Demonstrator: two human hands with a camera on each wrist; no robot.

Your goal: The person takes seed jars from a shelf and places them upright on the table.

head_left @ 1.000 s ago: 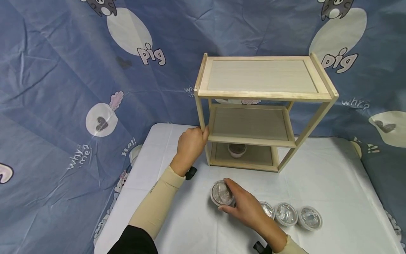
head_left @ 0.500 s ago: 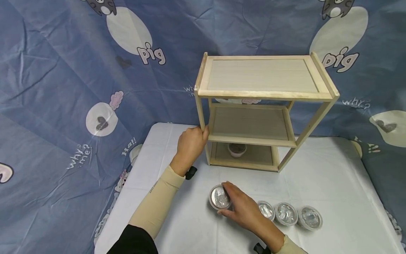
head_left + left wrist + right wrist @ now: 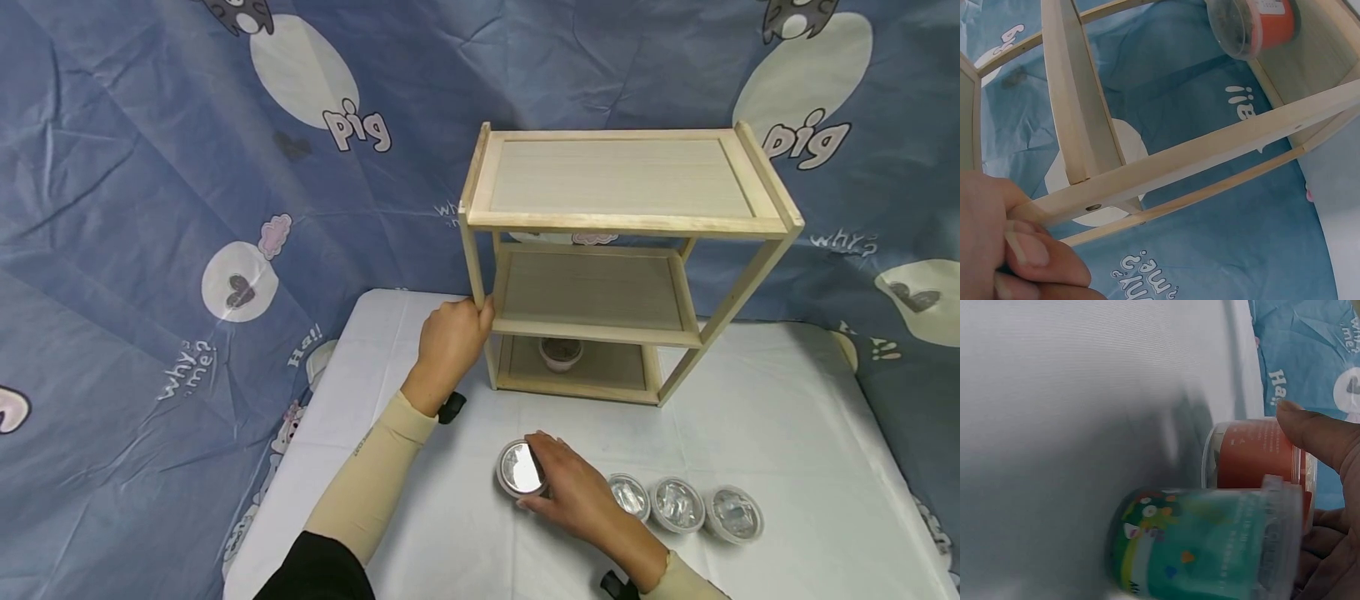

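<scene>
My left hand grips the left front post of a three-tier wooden shelf; its curled fingers show beside the post in the left wrist view. Below the shelf, my right hand holds a small round plastic tub with a clear lid, thumb on one side and fingers on the other. The right wrist view shows an orange label on this held tub. A tub with a green patterned label partly covers it there. Whether the held tub touches the table cannot be told.
Three lidded tubs stand in a row to the right: one beside my right wrist, a middle one and an outer one. Another tub sits on the bottom shelf. White cloth covers the table; blue printed fabric hangs behind.
My right hand has come slightly toward me with the tub, mostly in the first half second, and glare on its lid has brightened. The left hand stays on the post.
</scene>
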